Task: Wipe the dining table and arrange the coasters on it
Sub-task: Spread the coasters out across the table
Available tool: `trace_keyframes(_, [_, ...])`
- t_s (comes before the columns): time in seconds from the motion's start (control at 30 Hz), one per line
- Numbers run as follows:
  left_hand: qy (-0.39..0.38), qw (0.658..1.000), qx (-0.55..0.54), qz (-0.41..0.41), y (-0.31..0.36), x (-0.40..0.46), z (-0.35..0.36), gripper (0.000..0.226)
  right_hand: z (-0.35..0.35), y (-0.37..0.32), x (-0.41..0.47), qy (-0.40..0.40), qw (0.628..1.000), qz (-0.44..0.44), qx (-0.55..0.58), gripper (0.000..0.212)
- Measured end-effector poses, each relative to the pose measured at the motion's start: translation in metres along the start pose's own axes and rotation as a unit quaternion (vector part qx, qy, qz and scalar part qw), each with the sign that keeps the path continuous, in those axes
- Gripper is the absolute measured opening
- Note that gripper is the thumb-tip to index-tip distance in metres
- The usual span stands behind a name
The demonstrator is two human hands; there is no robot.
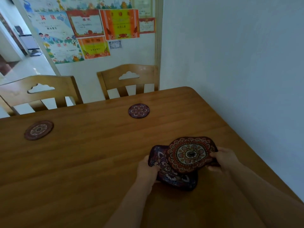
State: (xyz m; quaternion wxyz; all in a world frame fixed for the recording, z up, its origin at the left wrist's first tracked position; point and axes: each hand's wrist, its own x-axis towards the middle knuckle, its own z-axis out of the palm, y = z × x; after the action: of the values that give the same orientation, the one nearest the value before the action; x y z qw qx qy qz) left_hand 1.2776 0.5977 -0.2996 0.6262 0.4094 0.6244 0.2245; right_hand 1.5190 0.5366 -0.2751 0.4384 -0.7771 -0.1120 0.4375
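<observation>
**Two coasters in hand, two already laid**

The left hand (148,168) pinches the left edge of a dark purple coaster (171,175), and the right hand (225,158) pinches the right edge of a red-orange coaster (189,153) that overlaps it from above. Both are held just over the near right part of the dining table (98,162). Each bends visibly, so they are soft.

Likely risks: with only edge pinches on floppy mats, one could sag and slip out as the pair is parted, or the two could drag together and land crooked.

A purple coaster (139,110) lies flat at the far side before the right chair (128,79); a brown coaster (39,130) lies far left before the left chair (39,91).

No containers are in view; the coasters sit straight on the wood.
</observation>
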Motion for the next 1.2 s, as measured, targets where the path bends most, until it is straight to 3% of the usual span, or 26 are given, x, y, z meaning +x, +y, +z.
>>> trace_keyframes(0.1, [0.03,0.999,0.02,0.018,0.0,0.005,-0.029,0.05,0.013,-0.004,-0.005,0.007,0.999,0.0,0.041,0.031])
trace_keyframes(0.37, [0.158,0.981,-0.113,0.001,-0.012,0.004,-0.154,0.041,0.105,-0.013,-0.02,-0.036,0.984,0.035,0.168,0.037])
trace_keyframes(0.57, [0.216,0.964,-0.155,0.001,-0.029,0.004,-0.217,0.044,0.176,-0.006,-0.031,-0.032,0.98,0.073,0.183,0.034])
trace_keyframes(0.73, [0.231,0.956,-0.178,0.007,-0.04,0.007,-0.239,0.042,0.196,0.004,-0.031,0.013,0.989,0.076,0.124,0.028])
trace_keyframes(0.8, [0.229,0.954,-0.191,0.012,-0.042,0.007,-0.243,0.042,0.197,0.006,-0.032,0.051,0.995,0.06,0.062,0.037])
trace_keyframes(0.87, [0.224,0.952,-0.206,0.014,-0.043,0.007,-0.245,0.042,0.193,0.012,-0.032,0.122,0.985,-0.011,-0.122,0.055])
trace_keyframes(0.93, [0.218,0.949,-0.227,0.014,-0.041,0.006,-0.247,0.043,0.196,0.016,-0.04,0.178,0.938,-0.124,-0.271,0.058])
trace_keyframes(0.97, [0.213,0.947,-0.239,0.013,-0.04,0.007,-0.251,0.043,0.205,0.014,-0.05,0.163,0.928,-0.181,-0.282,0.053])
trace_keyframes(1.03, [0.2,0.948,-0.247,0.011,-0.038,0.009,-0.253,0.043,0.232,0.004,-0.072,0.045,0.945,-0.219,-0.24,0.041])
trace_keyframes(1.13, [0.183,0.948,-0.261,0.014,-0.035,0.014,-0.26,0.047,0.288,-0.008,-0.108,-0.159,0.96,-0.081,-0.215,0.038])
trace_keyframes(1.2, [0.178,0.945,-0.272,0.016,-0.034,0.018,-0.268,0.047,0.317,-0.006,-0.118,-0.207,0.957,-0.009,-0.202,0.026])
